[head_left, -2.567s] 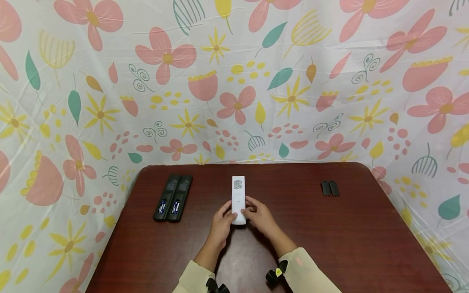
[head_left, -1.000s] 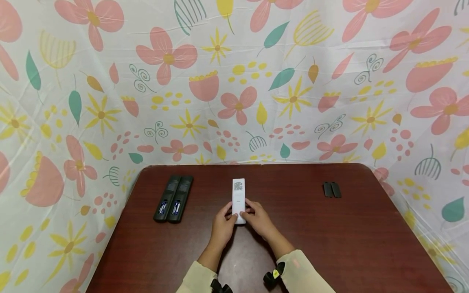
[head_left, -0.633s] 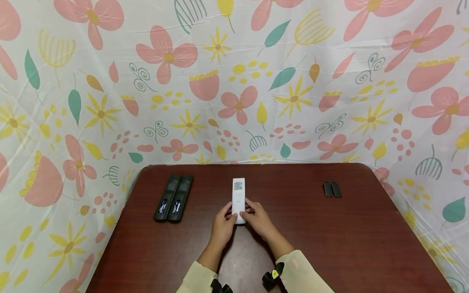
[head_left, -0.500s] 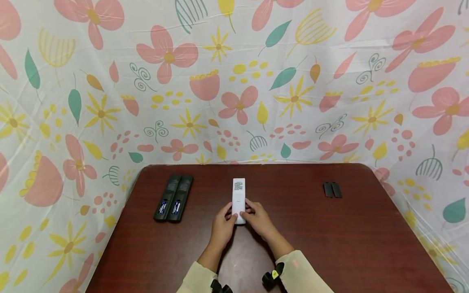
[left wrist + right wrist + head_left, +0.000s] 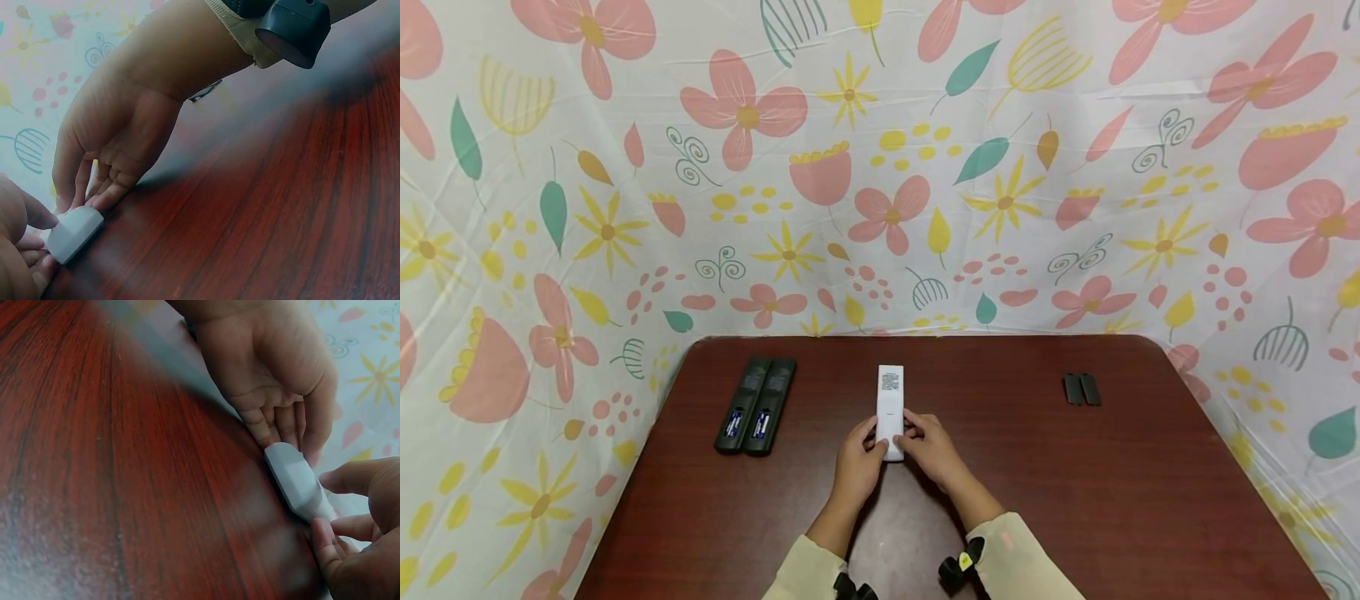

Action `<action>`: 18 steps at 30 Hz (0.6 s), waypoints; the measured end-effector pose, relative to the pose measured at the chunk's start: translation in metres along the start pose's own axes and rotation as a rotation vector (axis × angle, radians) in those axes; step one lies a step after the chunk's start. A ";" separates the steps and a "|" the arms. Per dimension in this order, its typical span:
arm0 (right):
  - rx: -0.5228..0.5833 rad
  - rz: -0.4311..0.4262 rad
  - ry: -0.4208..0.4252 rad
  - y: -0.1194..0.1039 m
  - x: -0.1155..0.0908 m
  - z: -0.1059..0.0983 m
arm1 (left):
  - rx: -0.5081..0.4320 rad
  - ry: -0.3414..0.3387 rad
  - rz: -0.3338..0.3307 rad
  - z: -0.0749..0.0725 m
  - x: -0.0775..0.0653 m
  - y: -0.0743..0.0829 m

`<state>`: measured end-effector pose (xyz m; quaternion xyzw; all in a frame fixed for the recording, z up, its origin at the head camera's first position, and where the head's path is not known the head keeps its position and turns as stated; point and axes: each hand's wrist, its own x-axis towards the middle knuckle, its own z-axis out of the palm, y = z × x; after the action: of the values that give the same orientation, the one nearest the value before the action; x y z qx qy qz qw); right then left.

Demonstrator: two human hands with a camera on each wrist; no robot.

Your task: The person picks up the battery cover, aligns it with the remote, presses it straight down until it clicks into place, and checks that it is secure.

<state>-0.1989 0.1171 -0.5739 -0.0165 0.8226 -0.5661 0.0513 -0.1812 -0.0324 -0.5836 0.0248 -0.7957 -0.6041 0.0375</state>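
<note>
A white remote control [image 5: 891, 404] lies back side up near the middle of the table, printed label at its far end. My left hand [image 5: 857, 457] holds its left edge, with the thumb on top close to the near end. From the other side my right hand [image 5: 934, 452] grips the right edge, thumb also on the back. The rounded near end of the white remote [image 5: 76, 232] shows between both hands in the left wrist view. In the right wrist view, fingers of both hands touch the sides of the white remote [image 5: 299, 478], low over the tabletop.
To the left, two black remotes [image 5: 770, 408] lie side by side, backs up, with batteries [image 5: 762, 426] visible in their uncovered compartments. Two small black battery covers [image 5: 1082, 389] lie at the right. A flowered cloth [image 5: 887, 167] hangs behind the brown table [image 5: 1000, 467].
Since the earliest frame, my right thumb has shifted down onto the near end of the white remote, level with the left thumb. The black remotes and covers stay put.
</note>
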 end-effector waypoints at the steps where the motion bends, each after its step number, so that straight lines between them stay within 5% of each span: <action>1: 0.001 0.003 -0.001 0.000 0.000 0.000 | 0.003 0.000 0.001 0.000 0.000 0.000; 18: 0.016 0.011 -0.005 0.002 0.000 -0.001 | 0.033 -0.002 0.039 0.000 -0.001 -0.003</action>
<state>-0.1993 0.1185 -0.5754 -0.0129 0.8179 -0.5725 0.0565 -0.1805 -0.0331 -0.5867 0.0090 -0.8059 -0.5900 0.0480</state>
